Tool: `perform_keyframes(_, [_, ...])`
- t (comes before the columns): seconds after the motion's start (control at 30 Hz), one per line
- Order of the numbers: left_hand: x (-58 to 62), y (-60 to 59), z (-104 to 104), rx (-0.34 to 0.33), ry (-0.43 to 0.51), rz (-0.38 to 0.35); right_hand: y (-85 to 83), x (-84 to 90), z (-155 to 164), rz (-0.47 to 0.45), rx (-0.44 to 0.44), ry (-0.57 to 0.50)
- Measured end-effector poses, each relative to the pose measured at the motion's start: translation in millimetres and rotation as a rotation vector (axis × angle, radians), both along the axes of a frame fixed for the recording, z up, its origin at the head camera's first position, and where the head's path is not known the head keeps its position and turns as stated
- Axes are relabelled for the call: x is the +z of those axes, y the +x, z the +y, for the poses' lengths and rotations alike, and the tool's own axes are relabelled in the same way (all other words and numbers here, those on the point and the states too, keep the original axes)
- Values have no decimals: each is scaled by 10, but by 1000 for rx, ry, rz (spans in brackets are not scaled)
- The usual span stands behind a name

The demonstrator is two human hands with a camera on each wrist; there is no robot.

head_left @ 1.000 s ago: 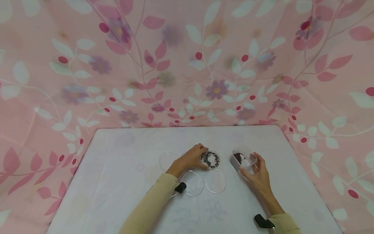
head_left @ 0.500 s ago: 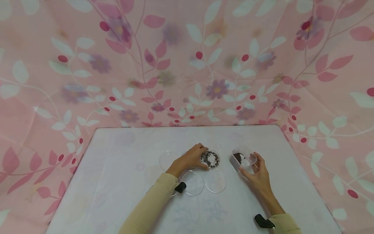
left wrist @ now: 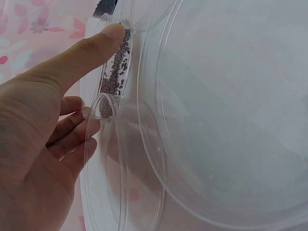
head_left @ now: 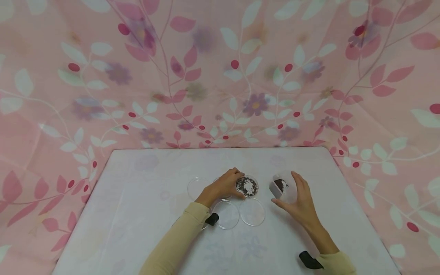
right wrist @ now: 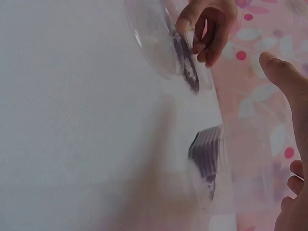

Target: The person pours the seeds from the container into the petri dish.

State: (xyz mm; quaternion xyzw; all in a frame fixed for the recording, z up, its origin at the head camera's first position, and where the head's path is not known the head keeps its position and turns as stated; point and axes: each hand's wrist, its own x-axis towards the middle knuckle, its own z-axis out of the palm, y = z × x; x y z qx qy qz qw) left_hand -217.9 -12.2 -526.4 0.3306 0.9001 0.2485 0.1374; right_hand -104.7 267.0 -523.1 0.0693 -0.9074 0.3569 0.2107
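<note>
My left hand (head_left: 238, 184) pinches the rim of a clear petri dish (head_left: 247, 186) filled with small dark seeds on the white table (head_left: 144, 214). In the left wrist view the thumb (left wrist: 96, 48) presses the seed dish (left wrist: 113, 79) at its edge while the other fingers curl below. A small clear plastic tub (head_left: 281, 186) with dark seeds stands to the right. My right hand (head_left: 291, 191) is beside it, fingers straight and spread, thumb low. In the right wrist view the tub (right wrist: 211, 163) lies between thumb and fingers of my right hand (right wrist: 288, 130) without a plain grip.
Three empty clear petri dishes lie near the left hand: one at the left (head_left: 196, 188), two in front (head_left: 227, 214) (head_left: 252, 212). Pink floral cloth (head_left: 220, 76) hangs behind and at both sides of the table. Black wrist mounts (head_left: 309, 261) sit on both sleeves.
The right hand's fingers have straightened and risen beside the tub, which it cupped before. The left hand and the seed dish have stayed put.
</note>
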Motion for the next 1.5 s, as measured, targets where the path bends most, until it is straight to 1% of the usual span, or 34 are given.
perform_keyframes(0.17, [-6, -2, 8, -7, -7, 12, 30, 164, -243, 46, 84, 152])
perform_keyframes(0.3, [-2, 1, 12, -12, -18, 26, 76, 231, -425, 53, 137, 208])
perform_keyframes(0.43, [-1, -2, 12, -13, -19, 34, 126, 212, -575, 38, 182, 241])
perform_keyframes(0.6, [-15, -21, 7, -11, -22, 40, 203, 79, -714, 1, 230, 266])
perform_keyframes(0.8, [-32, -44, -12, -4, -22, 32, 309, -105, -798, -96, 218, 290])
perform_keyframes(0.9, [-29, -52, -20, 5, -11, 23, 349, -167, -816, -148, 204, 293])
perform_keyframes(1.0, [-24, -56, -25, 10, -11, 21, 367, -217, -823, -174, 200, 294])
perform_keyframes(1.23, [-1, -55, -16, 17, -11, 6, 363, -293, -810, -173, 194, 344])
perform_keyframes(1.5, [0, -69, -5, 16, -15, 5, 352, -317, -796, -151, 183, 355])
